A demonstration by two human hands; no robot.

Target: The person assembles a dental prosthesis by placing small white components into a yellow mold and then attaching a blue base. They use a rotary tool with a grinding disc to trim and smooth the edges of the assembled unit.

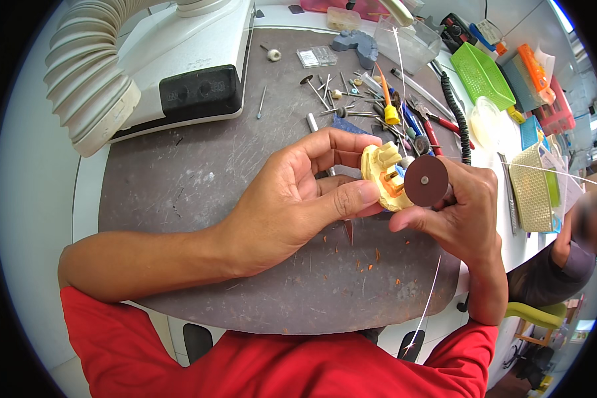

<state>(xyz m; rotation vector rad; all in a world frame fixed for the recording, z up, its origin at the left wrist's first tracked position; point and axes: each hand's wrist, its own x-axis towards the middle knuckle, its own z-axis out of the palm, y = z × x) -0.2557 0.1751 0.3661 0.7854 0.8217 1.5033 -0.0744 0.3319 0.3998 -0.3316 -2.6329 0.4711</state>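
My left hand (298,199) pinches a yellow plaster dental model (381,154) between thumb and fingers, above the middle of the bench mat. Orange material and a small metallic post show on the model's near part. My right hand (467,209) is closed just to the right, behind a round brown disc (417,192) with a metal screw at its centre. The disc hides most of the right fingers and whatever shank or handle carries it. Its left edge overlaps the model in view; whether they touch I cannot tell.
Loose burs, a yellow-capped tool (391,114) and red-handled pliers (435,136) lie beyond my hands. A white machine with a ribbed hose (79,73) stands far left. Green basket (484,76) and cream basket (534,186) line the right, where another person (557,268) sits. Orange crumbs dot the mat (278,298).
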